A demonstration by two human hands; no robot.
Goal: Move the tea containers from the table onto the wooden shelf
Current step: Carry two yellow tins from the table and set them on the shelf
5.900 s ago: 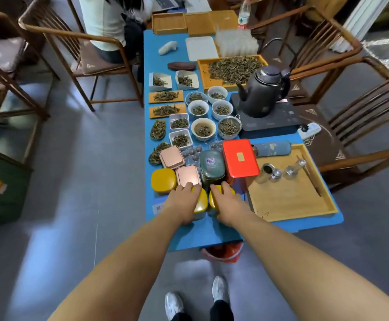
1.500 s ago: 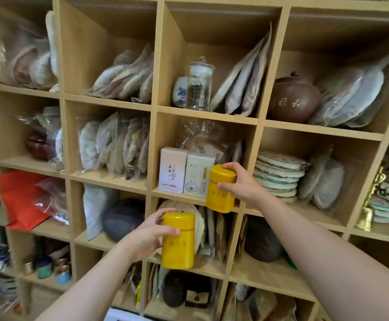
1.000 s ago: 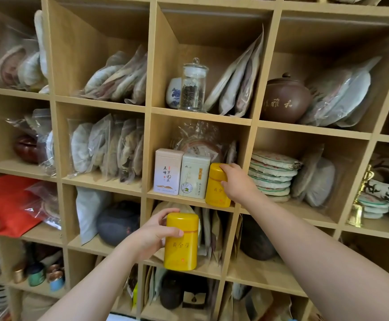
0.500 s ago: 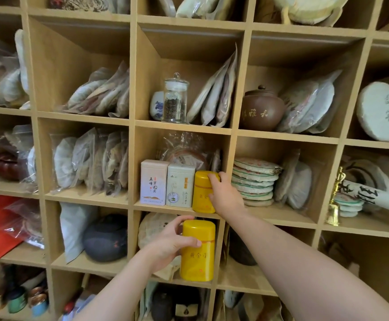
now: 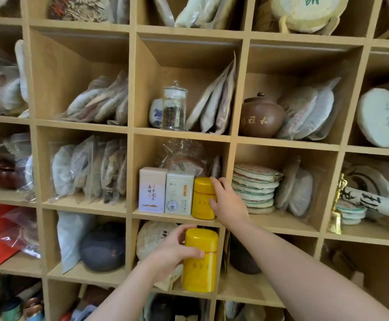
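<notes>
I face the wooden shelf [image 5: 179, 217], a grid of square compartments. One yellow tea tin [image 5: 202, 198] stands upright in the middle compartment, right of two white tea boxes [image 5: 152, 189]. My right hand [image 5: 228, 202] grips this tin from its right side, fingers curled over its top and side. A second yellow tea tin [image 5: 200, 260] is held upright in the air in front of the compartment below. My left hand [image 5: 172, 251] grips it from the left, thumb across its front.
Bagged tea cakes [image 5: 100, 105] fill many compartments. A glass jar [image 5: 174, 107] and a brown clay pot [image 5: 259, 117] sit one row up. Stacked tea cakes [image 5: 255, 188] lie right of the tin's compartment. A dark round pot [image 5: 103, 247] sits lower left.
I turned from the table to the shelf with both tins. My right hand set its tin down beside the white boxes and still holds it. The left tin rose slightly.
</notes>
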